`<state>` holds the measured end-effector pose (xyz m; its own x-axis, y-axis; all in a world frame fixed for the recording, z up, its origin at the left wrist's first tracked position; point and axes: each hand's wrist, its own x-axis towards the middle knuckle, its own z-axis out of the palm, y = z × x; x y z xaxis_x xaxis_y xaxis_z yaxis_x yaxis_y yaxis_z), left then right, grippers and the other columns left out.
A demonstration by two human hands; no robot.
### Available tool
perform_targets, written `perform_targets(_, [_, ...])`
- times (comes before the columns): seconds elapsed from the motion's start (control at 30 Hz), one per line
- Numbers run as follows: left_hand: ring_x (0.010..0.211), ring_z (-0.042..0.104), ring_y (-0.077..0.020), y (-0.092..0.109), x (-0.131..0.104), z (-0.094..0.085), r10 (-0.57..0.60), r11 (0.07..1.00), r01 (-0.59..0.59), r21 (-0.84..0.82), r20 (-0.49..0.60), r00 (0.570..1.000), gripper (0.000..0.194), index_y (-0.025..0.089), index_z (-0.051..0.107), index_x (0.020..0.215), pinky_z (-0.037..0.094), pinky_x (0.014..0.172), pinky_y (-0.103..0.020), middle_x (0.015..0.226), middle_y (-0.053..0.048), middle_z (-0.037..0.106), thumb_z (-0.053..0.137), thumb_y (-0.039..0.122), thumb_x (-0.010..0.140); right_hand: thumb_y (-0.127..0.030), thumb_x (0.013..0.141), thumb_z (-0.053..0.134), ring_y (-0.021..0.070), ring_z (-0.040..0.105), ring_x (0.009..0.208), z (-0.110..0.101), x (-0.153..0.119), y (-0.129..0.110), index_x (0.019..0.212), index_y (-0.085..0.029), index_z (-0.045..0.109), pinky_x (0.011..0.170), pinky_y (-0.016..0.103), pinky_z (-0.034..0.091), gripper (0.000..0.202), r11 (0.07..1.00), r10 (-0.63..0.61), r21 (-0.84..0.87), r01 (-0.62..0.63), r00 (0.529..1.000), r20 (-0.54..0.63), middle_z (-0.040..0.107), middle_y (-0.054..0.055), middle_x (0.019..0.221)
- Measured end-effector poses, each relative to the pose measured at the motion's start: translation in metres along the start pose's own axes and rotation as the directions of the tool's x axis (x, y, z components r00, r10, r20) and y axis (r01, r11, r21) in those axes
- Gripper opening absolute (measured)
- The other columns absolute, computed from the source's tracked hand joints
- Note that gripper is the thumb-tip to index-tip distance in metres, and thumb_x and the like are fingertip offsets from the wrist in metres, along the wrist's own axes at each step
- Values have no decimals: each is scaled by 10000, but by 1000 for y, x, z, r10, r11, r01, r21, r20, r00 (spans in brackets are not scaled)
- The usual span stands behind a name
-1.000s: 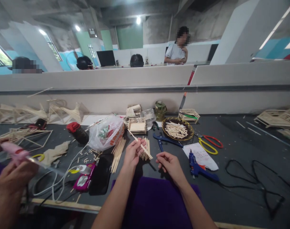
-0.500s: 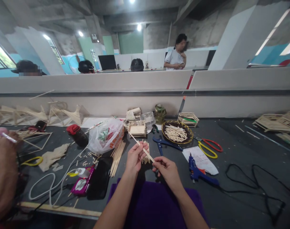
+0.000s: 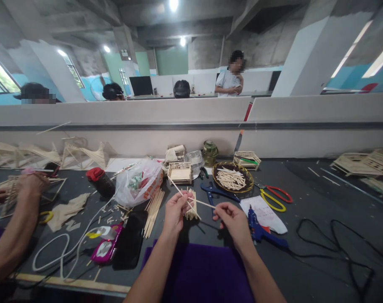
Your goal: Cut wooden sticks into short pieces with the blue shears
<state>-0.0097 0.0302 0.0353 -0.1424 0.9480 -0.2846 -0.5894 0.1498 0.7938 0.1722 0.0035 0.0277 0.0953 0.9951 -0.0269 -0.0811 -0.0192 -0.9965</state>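
Observation:
My left hand (image 3: 176, 209) is closed, pinching a thin wooden stick (image 3: 195, 211) that slants from upper left to lower right. A second wooden stick (image 3: 205, 203) runs from the left fingers to my right hand (image 3: 231, 219), whose thumb and fingers are closed on its right end. The two sticks cross at the left fingertips; whether the left fingers grip both is hard to see. Just behind lies a pile of short sticks (image 3: 191, 214), partly hidden by the left hand. Longer wooden sticks (image 3: 154, 212) lie in a bundle left of my left hand.
A basket of short sticks (image 3: 252, 182), a blue cutter (image 3: 221, 191), scissors (image 3: 275, 199) and a blue glue gun (image 3: 265, 238) lie to the right. On the left are a phone (image 3: 130, 240), a plastic bag (image 3: 137, 185), a red-lidded bottle (image 3: 99, 182) and a co-worker's arm (image 3: 21, 227).
The sticks, lined up together before, now spread into a crossing. My right hand has shifted right, drawing one stick's end outward. The co-worker's arm at left has moved right.

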Motion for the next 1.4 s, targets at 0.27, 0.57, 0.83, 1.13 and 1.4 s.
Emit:
perform_targets(0.27, [787, 663, -193, -18, -11, -3, 113, 887, -190, 421, 200, 973, 264, 124, 751, 860, 500, 702, -256, 831, -96, 736, 744, 318, 681, -475, 785, 627, 108, 558, 491, -8, 20, -43, 789, -173, 584, 410, 198, 398, 305, 969, -246, -51, 241, 958, -145, 676, 44, 705])
perform_targets(0.57, [740, 622, -186, -37, -18, -5, 115, 836, -300, 460, 388, 915, 250, 140, 769, 823, 469, 714, -260, 772, -53, 724, 696, 357, 723, -353, 880, 510, 151, 605, 669, 18, 1, -20, 790, -224, 598, 655, 245, 457, 180, 822, -318, -413, 393, 917, 239, 651, 10, 716])
perform_targets(0.83, [721, 615, -184, -45, -15, -15, 139, 759, -373, 534, 426, 894, 253, 147, 766, 838, 457, 711, -262, 779, -53, 722, 647, 358, 765, -294, 839, 549, 155, 612, 778, 22, 7, 2, 903, -213, 649, 688, 236, 455, 143, 876, -284, -304, 373, 911, 300, 665, 22, 862])
perform_targets(1.13, [691, 596, -176, -45, -15, -19, 112, 713, -409, 569, 484, 868, 251, 160, 762, 821, 449, 694, -249, 720, -36, 698, 649, 374, 754, -367, 820, 602, 149, 588, 719, 16, 9, 10, 799, -210, 690, 648, 239, 444, 180, 852, -278, -349, 391, 902, 331, 639, 22, 790])
perform_targets(1.4, [707, 608, -177, -47, -15, -23, 161, 672, -463, 578, 497, 853, 227, 174, 759, 793, 444, 695, -237, 730, -35, 700, 618, 353, 793, -357, 844, 580, 141, 568, 697, 17, 5, 1, 806, -214, 677, 617, 233, 416, 177, 821, -300, -368, 438, 878, 374, 628, 21, 786])
